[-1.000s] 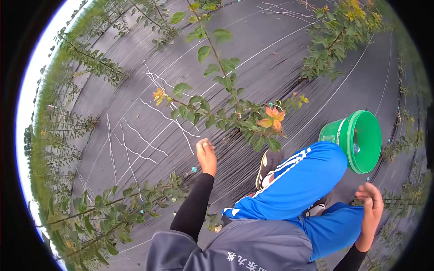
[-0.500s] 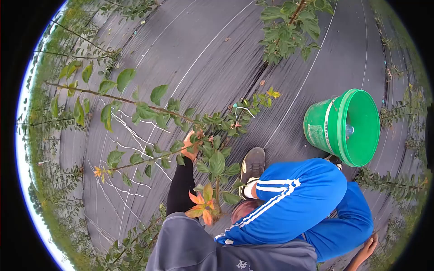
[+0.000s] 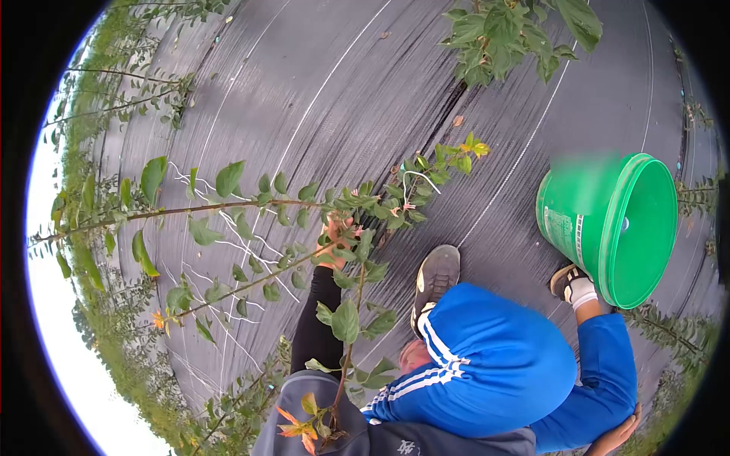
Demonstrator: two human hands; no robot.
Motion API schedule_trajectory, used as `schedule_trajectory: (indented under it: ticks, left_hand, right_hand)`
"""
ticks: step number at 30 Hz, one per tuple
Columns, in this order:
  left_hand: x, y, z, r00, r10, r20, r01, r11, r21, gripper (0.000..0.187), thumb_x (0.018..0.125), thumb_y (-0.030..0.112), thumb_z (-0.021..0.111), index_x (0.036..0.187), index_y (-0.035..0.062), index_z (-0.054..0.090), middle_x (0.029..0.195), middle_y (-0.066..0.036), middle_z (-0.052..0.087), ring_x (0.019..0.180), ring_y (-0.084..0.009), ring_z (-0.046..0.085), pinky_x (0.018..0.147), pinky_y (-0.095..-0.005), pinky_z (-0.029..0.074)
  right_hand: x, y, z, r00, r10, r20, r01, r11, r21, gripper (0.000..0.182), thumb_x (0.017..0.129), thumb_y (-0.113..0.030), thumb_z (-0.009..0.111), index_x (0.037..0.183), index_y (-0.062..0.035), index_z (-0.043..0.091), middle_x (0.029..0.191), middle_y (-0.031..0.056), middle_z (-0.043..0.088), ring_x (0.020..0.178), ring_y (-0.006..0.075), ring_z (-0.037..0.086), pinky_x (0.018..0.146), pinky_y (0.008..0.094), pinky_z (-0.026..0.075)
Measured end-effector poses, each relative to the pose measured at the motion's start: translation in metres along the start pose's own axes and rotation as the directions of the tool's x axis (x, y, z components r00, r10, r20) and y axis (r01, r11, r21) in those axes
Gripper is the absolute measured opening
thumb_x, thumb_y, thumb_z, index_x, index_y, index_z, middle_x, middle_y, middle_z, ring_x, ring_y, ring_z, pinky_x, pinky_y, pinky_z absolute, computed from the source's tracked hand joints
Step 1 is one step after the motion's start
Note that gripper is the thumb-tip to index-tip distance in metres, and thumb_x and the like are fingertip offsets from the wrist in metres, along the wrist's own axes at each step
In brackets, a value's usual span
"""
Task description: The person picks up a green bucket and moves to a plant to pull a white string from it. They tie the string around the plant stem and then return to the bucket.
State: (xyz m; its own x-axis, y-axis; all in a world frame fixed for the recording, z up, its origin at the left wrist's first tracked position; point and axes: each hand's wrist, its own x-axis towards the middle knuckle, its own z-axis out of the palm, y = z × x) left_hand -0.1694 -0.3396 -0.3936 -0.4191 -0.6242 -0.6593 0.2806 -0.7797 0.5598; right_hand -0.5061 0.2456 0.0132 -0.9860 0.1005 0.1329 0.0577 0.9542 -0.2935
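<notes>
My left hand, in a black sleeve, reaches in among the leafy branches of a young tree. Its fingers look curled round a branch near where several branches meet, though leaves cover part of them. A white tie loops near the branch's far end, beyond that hand. Down at the lower right, my right hand lies against the blue trousers with its fingers stretched out, holding nothing.
A green bucket leans on its side by my foot, its mouth facing right. White strands lie scattered on the black ground sheet behind the branches. Another leafy plant stands at the top. A dark shoe rests beside the tree.
The view has shifted, so the bucket sits farther right and lower. The long branch now lies closer to level. My left hand stays among the branches; my right hand remains by the trousers.
</notes>
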Motion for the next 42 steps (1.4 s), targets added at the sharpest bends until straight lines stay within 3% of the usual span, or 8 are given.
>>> schedule_trajectory:
  ticks: [9,12,15,18,22,27,30,42]
  left_hand:
    - [-0.033,-0.037,-0.078,0.868,0.110,-0.485,-0.196,0.972,-0.130,0.018,0.088,0.022,0.056,0.094,0.0049,0.057,0.078,-0.004,0.060,0.066,-0.0165,0.056,0.060,-0.0322,0.049]
    - [-0.089,-0.011,-0.027,0.887,0.309,-0.343,-0.154,0.899,0.411,0.030,0.091,0.037,0.054,0.095,0.0075,0.059,0.079,0.000,0.056,0.070,-0.0113,0.053,0.058,-0.0266,0.043]
    - [-0.114,0.034,0.054,0.990,-0.072,-0.121,0.141,0.551,0.823,0.026,0.089,0.030,0.052,0.079,0.0065,0.058,0.064,0.004,0.046,0.058,-0.0072,0.042,0.052,-0.0228,0.033]
    - [-0.123,0.070,0.113,0.984,-0.177,-0.036,0.083,0.266,0.960,0.023,0.088,0.024,0.052,0.081,0.0035,0.060,0.062,0.002,0.048,0.057,-0.0089,0.044,0.054,-0.0259,0.037]
    - [-0.109,0.104,0.172,0.994,-0.027,0.109,-0.107,0.054,0.993,0.021,0.087,0.019,0.052,0.086,0.0006,0.063,0.063,-0.001,0.053,0.060,-0.0113,0.048,0.058,-0.0289,0.041]
    - [-0.025,0.073,0.118,0.915,-0.195,0.354,-0.400,-0.322,0.858,0.023,0.084,0.022,0.055,0.096,0.0064,0.065,0.078,-0.013,0.066,0.073,-0.0274,0.064,0.070,-0.0369,0.049]
    - [-0.016,0.052,0.123,0.988,-0.099,0.115,-0.151,-0.710,0.688,0.023,0.082,0.027,0.056,0.098,0.0124,0.065,0.086,-0.016,0.066,0.082,-0.0342,0.064,0.074,-0.0424,0.050]
    - [0.008,0.046,0.098,0.984,-0.148,0.095,-0.175,-0.768,0.616,0.020,0.084,0.031,0.054,0.093,0.0190,0.068,0.086,-0.014,0.066,0.082,-0.0345,0.064,0.071,-0.0452,0.051]
  right_hand:
    - [0.012,-0.005,0.007,1.000,-0.027,-0.008,0.027,1.000,0.008,0.047,0.097,-0.031,0.031,0.125,0.0007,0.050,0.127,0.0184,0.051,0.118,0.0306,0.047,0.101,0.0397,0.033]
    - [-0.005,0.005,-0.006,1.000,0.007,-0.012,-0.007,1.000,-0.017,0.047,0.097,-0.031,0.031,0.125,0.0009,0.051,0.127,0.0183,0.051,0.118,0.0304,0.047,0.101,0.0396,0.033]
    - [-0.016,0.009,-0.014,1.000,0.010,-0.021,-0.011,0.999,-0.042,0.047,0.097,-0.031,0.030,0.125,0.0010,0.051,0.127,0.0187,0.051,0.117,0.0309,0.047,0.100,0.0403,0.034]
    - [-0.023,-0.012,-0.008,0.999,0.034,-0.041,-0.036,0.999,-0.040,0.048,0.097,-0.033,0.030,0.124,0.0005,0.051,0.126,0.0190,0.050,0.117,0.0316,0.047,0.099,0.0411,0.035]
    - [-0.027,-0.011,-0.008,0.998,0.034,-0.047,-0.034,0.999,0.007,0.045,0.096,-0.027,0.032,0.124,0.0019,0.051,0.126,0.0179,0.052,0.117,0.0294,0.048,0.101,0.0384,0.032]
    - [-0.030,-0.006,-0.008,0.999,-0.017,-0.031,0.018,1.000,0.018,0.044,0.097,-0.027,0.031,0.124,0.0009,0.052,0.126,0.0171,0.051,0.117,0.0288,0.048,0.100,0.0385,0.035]
    - [-0.032,0.001,-0.008,0.999,0.028,-0.042,-0.026,0.998,0.054,0.043,0.097,-0.027,0.032,0.124,0.0000,0.052,0.125,0.0168,0.053,0.116,0.0290,0.048,0.101,0.0380,0.033]
    - [-0.031,-0.007,-0.007,1.000,0.031,-0.008,-0.030,0.997,0.077,0.039,0.098,-0.021,0.033,0.123,0.0024,0.052,0.126,0.0145,0.052,0.117,0.0244,0.047,0.101,0.0348,0.032]
